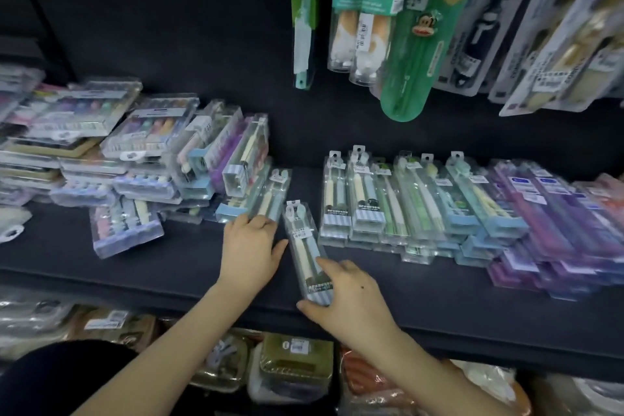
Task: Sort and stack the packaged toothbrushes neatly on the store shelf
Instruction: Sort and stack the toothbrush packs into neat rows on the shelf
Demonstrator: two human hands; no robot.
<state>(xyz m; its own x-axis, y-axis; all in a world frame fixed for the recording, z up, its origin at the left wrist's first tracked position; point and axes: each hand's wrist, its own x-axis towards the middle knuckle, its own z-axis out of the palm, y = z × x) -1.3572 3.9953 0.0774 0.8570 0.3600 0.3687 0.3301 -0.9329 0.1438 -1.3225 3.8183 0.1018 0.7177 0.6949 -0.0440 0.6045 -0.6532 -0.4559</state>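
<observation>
Two bare arms reach up from the bottom of the view to the dark shelf (135, 267). Right hand (347, 297) has its fingers curled around the near end of one clear toothbrush pack (304, 246), thumb on the left edge and fingers over the top, so it is holding that pack. Left hand (251, 246) lies flat with its fingertips pressed on the near end of another slim pack (270, 196) by the messy pile (162, 159); it is touching, not squeezing. The held pack lies on the shelf, in the bare gap between the messy pile and the tidy rows (405, 199). Its long side runs from front to back, tipped a little to the left at the far end. The hang tab and the brush heads point away toward the back wall, and the striped card end points at the person. The tidy packs point the same way. To do this step well, I think the hand should slide the pack right, keep it flat, turn it a tiny bit so it lines up, and set it on the matching cream and blue stack with the front edges even.
</observation>
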